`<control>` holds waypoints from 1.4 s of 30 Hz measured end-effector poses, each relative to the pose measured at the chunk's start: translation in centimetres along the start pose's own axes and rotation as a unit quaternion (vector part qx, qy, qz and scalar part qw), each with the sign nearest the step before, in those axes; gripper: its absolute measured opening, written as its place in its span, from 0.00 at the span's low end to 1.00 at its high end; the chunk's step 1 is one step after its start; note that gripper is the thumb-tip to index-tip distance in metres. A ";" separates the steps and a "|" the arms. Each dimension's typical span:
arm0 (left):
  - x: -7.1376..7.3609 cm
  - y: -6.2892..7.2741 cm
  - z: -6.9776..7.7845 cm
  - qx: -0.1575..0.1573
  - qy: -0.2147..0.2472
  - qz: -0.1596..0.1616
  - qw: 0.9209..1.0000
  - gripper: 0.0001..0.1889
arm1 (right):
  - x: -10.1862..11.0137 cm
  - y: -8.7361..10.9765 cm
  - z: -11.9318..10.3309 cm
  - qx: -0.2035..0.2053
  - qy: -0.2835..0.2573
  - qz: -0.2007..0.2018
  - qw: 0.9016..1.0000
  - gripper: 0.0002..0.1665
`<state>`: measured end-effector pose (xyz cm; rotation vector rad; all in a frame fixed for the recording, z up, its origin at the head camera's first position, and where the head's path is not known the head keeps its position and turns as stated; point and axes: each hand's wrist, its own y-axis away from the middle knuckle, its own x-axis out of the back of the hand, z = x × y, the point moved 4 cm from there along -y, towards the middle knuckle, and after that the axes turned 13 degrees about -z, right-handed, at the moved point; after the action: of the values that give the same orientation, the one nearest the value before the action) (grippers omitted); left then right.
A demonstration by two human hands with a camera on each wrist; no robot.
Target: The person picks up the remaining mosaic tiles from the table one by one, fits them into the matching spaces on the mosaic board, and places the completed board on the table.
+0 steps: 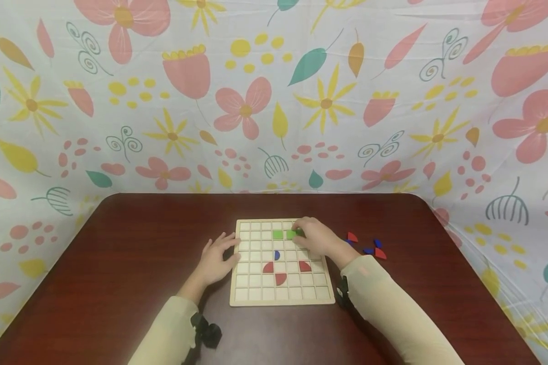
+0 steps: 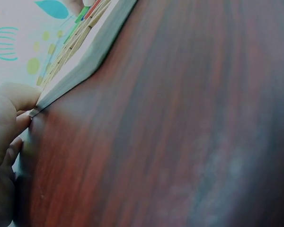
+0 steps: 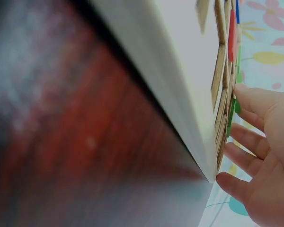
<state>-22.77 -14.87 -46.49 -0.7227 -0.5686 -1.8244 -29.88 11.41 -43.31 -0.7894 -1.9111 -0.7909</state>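
Observation:
A pale wooden grid board (image 1: pixel 254 294) lies on the table. My left hand (image 1: pixel 215 259) rests at its left edge, fingers spread and touching the rim. Over the board's upper right, my right hand (image 1: pixel 318 237) pinches a small green piece (image 3: pixel 237 106) between thumb and finger; the fingers partly hide its shape. Beside those fingertips a green square (image 1: pixel 290 234) sits in a cell, and another green square (image 1: pixel 278 234) lies to its left. Lower on the grid are a blue half-circle (image 1: pixel 277 255) and red quarter-circles (image 1: pixel 280 279).
Loose red pieces (image 1: pixel 380 253) and blue pieces (image 1: pixel 369 251) lie on the dark reddish table (image 1: pixel 132 253), right of the board and close to the right forearm. A flower-patterned cloth (image 1: pixel 274 126) hangs behind the table's far edge.

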 end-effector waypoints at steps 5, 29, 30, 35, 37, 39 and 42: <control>0.0 0.1 0.0 -0.001 0.001 0.004 1.000 0.22 | 0.1 -0.3 -0.2 -0.001 0.008 0.001 1.000 0.17; -0.3 0.0 -0.1 -0.004 -0.005 0.005 1.000 0.22 | 0.3 -0.2 -0.1 -0.002 -0.020 -0.031 0.999 0.18; -0.3 0.0 -0.1 -0.003 -0.005 0.004 1.000 0.22 | 0.2 -0.2 -0.1 -0.001 -0.021 -0.033 0.999 0.18; -0.3 0.0 0.0 -0.005 -0.004 0.004 1.000 0.22 | 0.3 -0.3 -0.1 0.005 -0.015 -0.030 0.999 0.17; -0.2 0.0 -0.1 -0.005 -0.004 0.006 1.000 0.22 | 0.4 -0.3 -0.2 0.005 -0.014 -0.027 1.000 0.17; -0.2 -0.1 -0.1 -0.003 -0.007 0.005 1.000 0.22 | 0.4 -0.3 -0.3 0.001 -0.015 -0.025 1.000 0.17; -0.3 -0.2 -0.2 0.000 -0.009 0.002 1.000 0.22 | 0.6 -0.3 -0.6 -0.008 -0.013 -0.024 1.000 0.17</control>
<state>-22.90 -14.78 -46.83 -0.7409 -0.5795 -1.8145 -30.04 10.88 -42.62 -0.7695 -1.9548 -0.8305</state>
